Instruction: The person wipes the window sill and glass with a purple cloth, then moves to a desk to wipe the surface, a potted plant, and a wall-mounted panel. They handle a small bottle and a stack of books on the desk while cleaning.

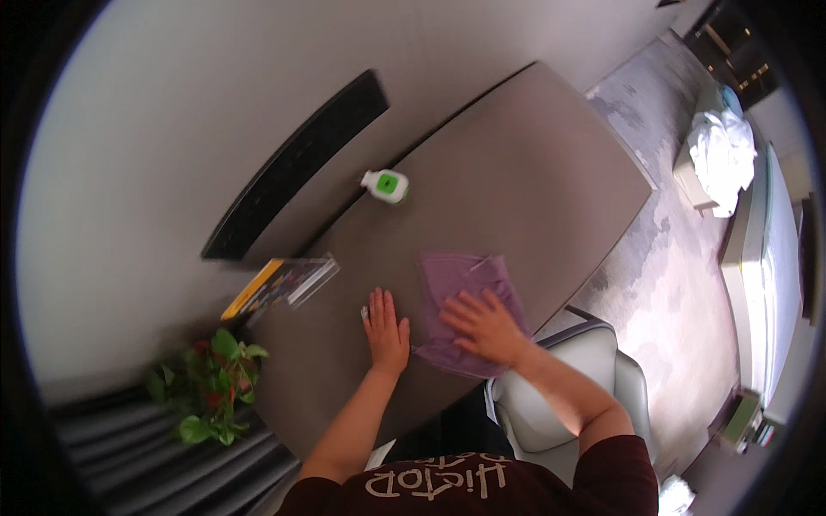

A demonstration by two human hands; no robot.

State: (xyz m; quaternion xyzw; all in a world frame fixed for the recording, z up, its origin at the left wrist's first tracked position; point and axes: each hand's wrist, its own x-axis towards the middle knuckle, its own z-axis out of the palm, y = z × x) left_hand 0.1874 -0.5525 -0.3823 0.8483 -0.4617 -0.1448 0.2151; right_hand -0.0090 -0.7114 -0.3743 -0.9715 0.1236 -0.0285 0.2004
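Observation:
A purple cloth (445, 277) lies spread on the grey-brown desk (529, 161), with a few folds in it. My right hand (484, 326) rests palm down on the cloth, fingers spread, pressing it rather than gripping it. To the left of the cloth, my left hand (387, 332) is laid flat on the bare desk top, holding nothing. Something small and white shows at the outer side of its fingers. Beyond both hands, near the desk's wall edge, is a white bottle (387, 186) with a green label.
A clear stand with a printed card (277, 287) and a leafy potted plant (222, 387) are at the left. A long black panel (300, 161) is on the wall. A pale padded chair (555, 387) touches the near right side. White fabric (723, 155) lies beyond.

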